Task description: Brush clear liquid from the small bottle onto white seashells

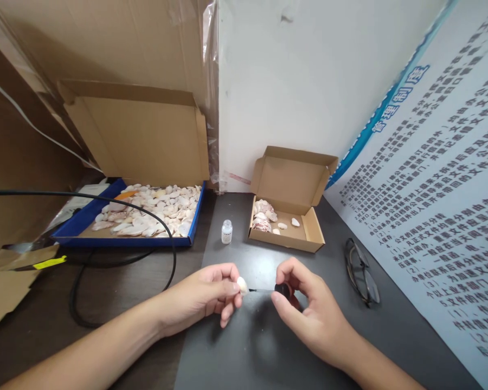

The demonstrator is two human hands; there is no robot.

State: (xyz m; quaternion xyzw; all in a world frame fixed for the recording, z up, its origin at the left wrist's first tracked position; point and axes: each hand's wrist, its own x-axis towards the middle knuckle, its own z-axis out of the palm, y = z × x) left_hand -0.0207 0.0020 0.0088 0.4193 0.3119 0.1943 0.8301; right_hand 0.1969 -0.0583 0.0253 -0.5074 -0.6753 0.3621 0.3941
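Note:
Between thumb and fingers, my left hand (211, 292) pinches a small white seashell (242, 285). Opposite it, my right hand (309, 306) grips the round black cap of a brush (282, 291). The brush's thin stem points left from the cap, and its dark tip is at or very close to the shell's right edge; contact cannot be made out. Beyond my hands a small clear glass bottle (226, 232) with a pale label stands upright, its neck uncapped.
A blue-edged box (126, 241) full of shells stands at the back left, a black cable (174, 260) looping in front. Behind my right hand is an open cardboard box (287, 245) with several shells. Glasses (361, 273) lie at the right beside a printed sheet (431, 206).

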